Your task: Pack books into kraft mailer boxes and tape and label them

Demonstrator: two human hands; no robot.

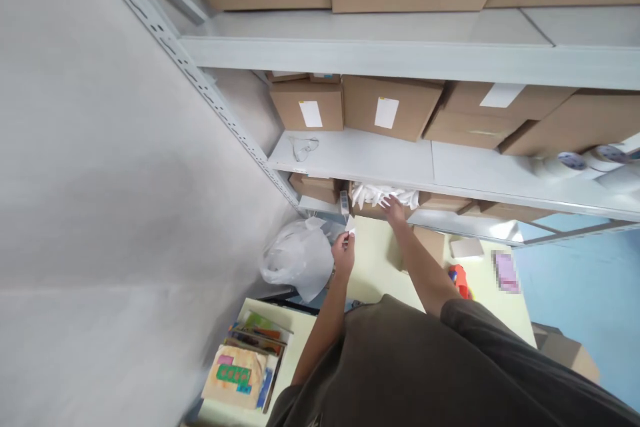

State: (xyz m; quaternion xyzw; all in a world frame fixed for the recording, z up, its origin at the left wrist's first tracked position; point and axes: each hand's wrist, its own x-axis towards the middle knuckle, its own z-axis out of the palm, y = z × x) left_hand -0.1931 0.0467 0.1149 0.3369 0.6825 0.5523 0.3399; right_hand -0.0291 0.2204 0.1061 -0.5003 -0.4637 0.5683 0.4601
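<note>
My right hand (393,208) reaches to the lower shelf, its fingers spread at a heap of white items (373,195) that look like cloth or gloves. These lie in an open cardboard box (383,211); whether the fingertips press on them is hard to tell. Lower and to the left, my left hand (343,253) is closed on a small white piece (351,225), thin like paper, above the pale yellow table (370,260). A small clear plastic case (345,203) stands just left of the box.
White shelving (350,153) holds several cardboard boxes (390,107) and tape rolls (570,163). A filled white plastic bag (295,257) sits left of the table. On the table are a box (429,243), an orange toy (460,280) and a pink item (506,271). Board puzzles (237,373) lie lower left.
</note>
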